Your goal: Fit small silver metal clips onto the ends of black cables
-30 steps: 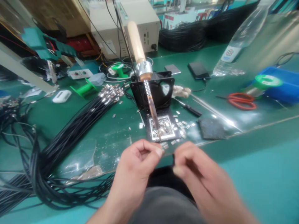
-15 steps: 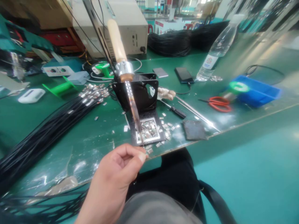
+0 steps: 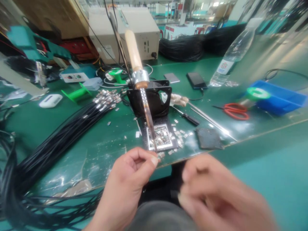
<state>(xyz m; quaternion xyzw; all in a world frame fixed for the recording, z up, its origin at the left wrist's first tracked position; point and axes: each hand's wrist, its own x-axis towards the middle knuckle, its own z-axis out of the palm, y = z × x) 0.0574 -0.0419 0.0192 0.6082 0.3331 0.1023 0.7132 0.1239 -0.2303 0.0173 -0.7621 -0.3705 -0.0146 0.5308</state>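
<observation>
My left hand [image 3: 131, 179] is closed in a pinch at the table's front edge, right by the tip of a soldering iron [image 3: 147, 112]; whatever is between its fingertips is too small to make out. The wooden-handled iron slants down in front of a black fan frame [image 3: 149, 102]. Under its tip lies a white-bordered plate [image 3: 147, 141] heaped with small metal pieces [image 3: 160, 136]. At the lower right, my right hand [image 3: 216, 192] is blurred, its fingers curled inward toward the thumb. Anything it holds is hidden.
Black cables [image 3: 64, 141] with metal ends lie at left. Loose metal tabs [image 3: 180, 134] scatter beside a screwdriver [image 3: 190, 119], tweezers [image 3: 211, 120] and a dark square pad [image 3: 209, 138]. Further right are red-handled scissors [image 3: 237, 111], a blue bin [image 3: 279, 99] and a water bottle [image 3: 235, 54].
My right hand has come into view at the lower right. My left hand stays pinched by the iron's tip. The whole view has shifted, so the bench appears further right.
</observation>
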